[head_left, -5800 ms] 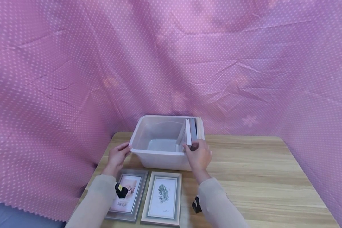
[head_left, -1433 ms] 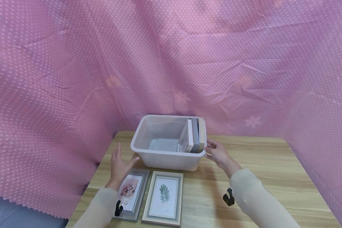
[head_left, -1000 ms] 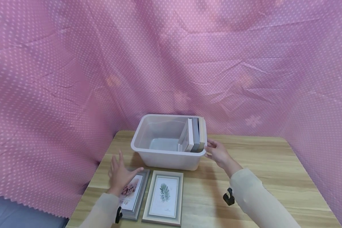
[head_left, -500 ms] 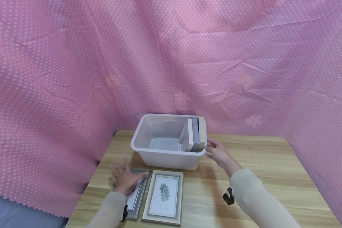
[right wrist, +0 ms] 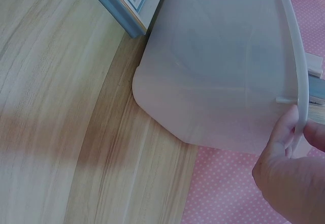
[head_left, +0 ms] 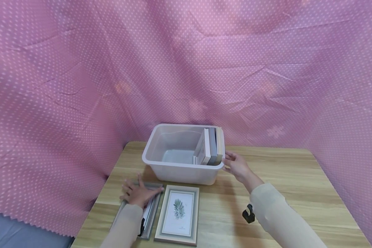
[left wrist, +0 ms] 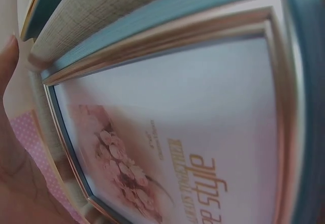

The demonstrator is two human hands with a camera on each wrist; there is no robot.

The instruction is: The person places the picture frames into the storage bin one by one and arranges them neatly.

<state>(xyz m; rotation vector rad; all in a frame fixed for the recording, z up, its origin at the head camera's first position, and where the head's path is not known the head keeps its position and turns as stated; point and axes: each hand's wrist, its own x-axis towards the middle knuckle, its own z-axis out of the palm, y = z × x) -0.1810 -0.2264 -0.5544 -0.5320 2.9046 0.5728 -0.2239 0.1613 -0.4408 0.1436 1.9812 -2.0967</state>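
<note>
One gray frame (head_left: 151, 215) below the left hand (head_left: 138, 194), bin (head_left: 184, 174) beyond and to the right

The gray frame lies flat on the table (head_left: 276, 193), face up; its long axis runs away from the person, far end slanting a little to the right; the left hand is much the nearer, directly over the far half, fingers spread and thumb reaching toward the far right corner; whether skin touches the frame, I cannot tell; the right hand (head_left: 238, 167) is well apart, pinching the bin's rim at its near right corner.

The left sleeve (head_left: 124, 224) covers much of the near half; the leaf frame (head_left: 177, 215) lies just beside the right long edge, a narrow strip of table between, leaving little finger room there; the left side has bare table; the bin's near wall rises close past the far end; inside, a row of frames (head_left: 213, 146) stands on edge by the right wall, with floor showing to its left.
</note>
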